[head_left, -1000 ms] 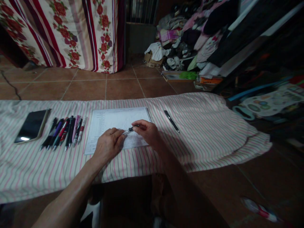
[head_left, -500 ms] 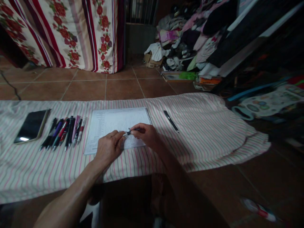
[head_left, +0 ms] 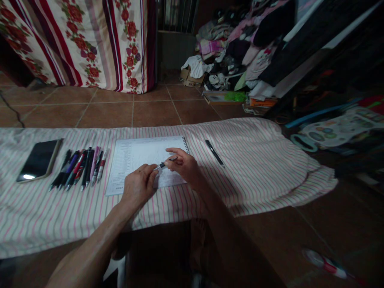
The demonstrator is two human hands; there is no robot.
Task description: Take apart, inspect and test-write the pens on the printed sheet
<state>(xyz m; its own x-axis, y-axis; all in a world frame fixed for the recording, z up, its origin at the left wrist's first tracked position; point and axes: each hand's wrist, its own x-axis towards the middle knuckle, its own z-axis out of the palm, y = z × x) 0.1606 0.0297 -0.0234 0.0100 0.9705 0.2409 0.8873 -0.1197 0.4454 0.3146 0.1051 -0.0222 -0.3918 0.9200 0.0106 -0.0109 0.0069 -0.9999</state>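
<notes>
Pinching a small pen [head_left: 164, 163] between them, the left hand [head_left: 138, 188] grips its tip end and the right hand [head_left: 183, 165] its rear, just above the notepad [head_left: 135, 154] on the striped surface [head_left: 255, 168]. A black pen [head_left: 214, 153] lies at 3 o'clock, a row of pens [head_left: 81, 168] at 9 o'clock.

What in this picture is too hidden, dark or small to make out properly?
All from the head view:
- Pen held between left hand and right hand: its ends are hidden by the fingers.
- Notebook: the print is too small to read, and the hands cover its near right part.
- Row of pens: they overlap, so the count is uncertain.
- Clothes pile: too dim to separate single pieces.
- Phone: dark screen, nothing legible.
</notes>
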